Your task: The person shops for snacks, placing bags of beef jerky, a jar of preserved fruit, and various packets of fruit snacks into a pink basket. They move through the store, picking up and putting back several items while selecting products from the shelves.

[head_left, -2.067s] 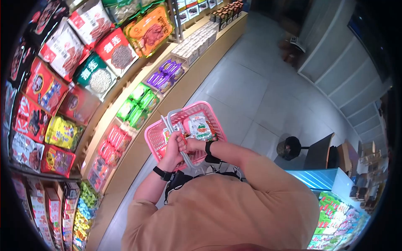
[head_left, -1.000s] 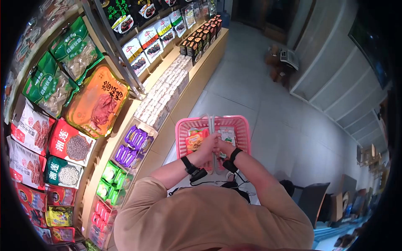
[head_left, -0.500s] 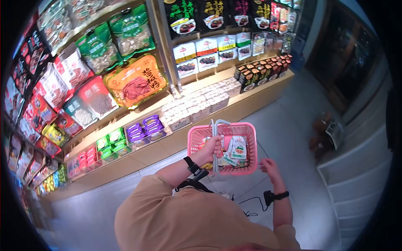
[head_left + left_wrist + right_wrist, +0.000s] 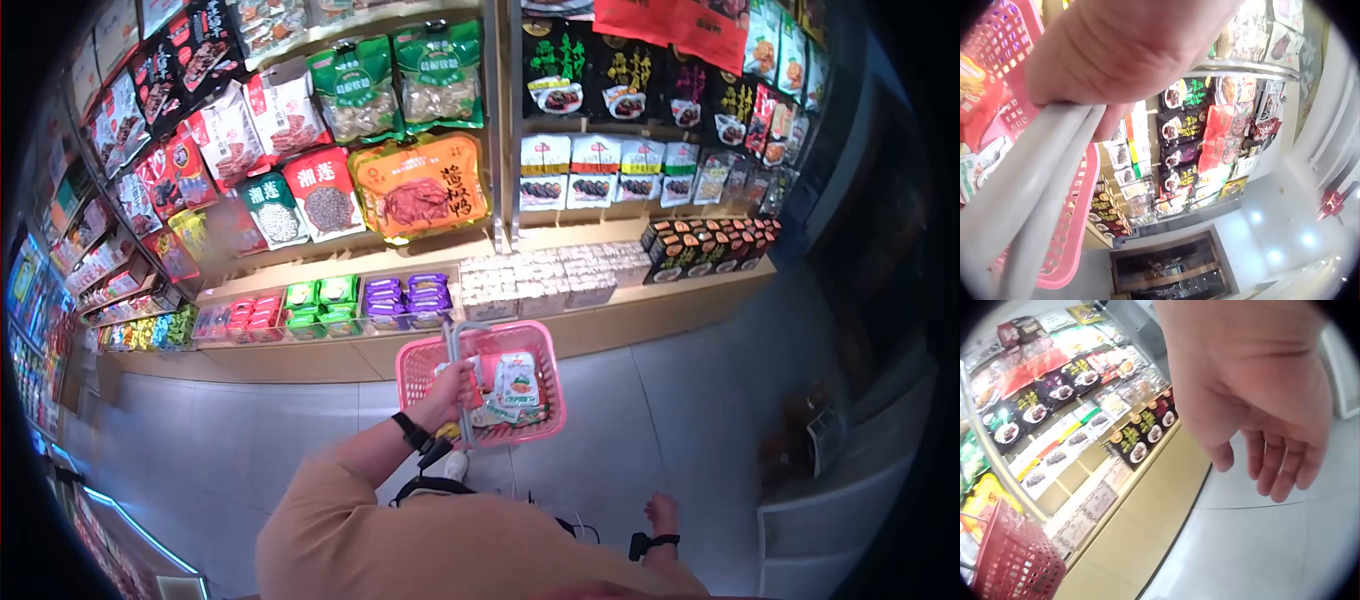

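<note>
A shop aisle is shown, floored with large pale grey tiles (image 4: 700, 400) that are smooth and faintly glossy. A low wooden counter shelf (image 4: 640, 318) is set along the wall. Small white boxes (image 4: 540, 280), purple packets (image 4: 410, 295), green packets (image 4: 325, 298) and black boxes (image 4: 710, 245) are laid out on it in rows. Above them, shiny snack bags are hung on the wall display, among them a large orange bag (image 4: 420, 190).

A pink plastic shopping basket (image 4: 545, 425), rectangular with lattice walls, is held in front of the person, above the floor and near the shelf. Its two grey handles (image 4: 452, 345), smooth and rounded, are held together upright. They are gripped by the left hand (image 4: 452, 385), whose fingers are curled round both. Several flat printed packets (image 4: 515, 385) are seen lying in the basket.

The right hand (image 4: 660, 515) is hung low at the person's side, well apart from the basket. Its fingers are relaxed and slightly bent, and nothing is held in it.
</note>
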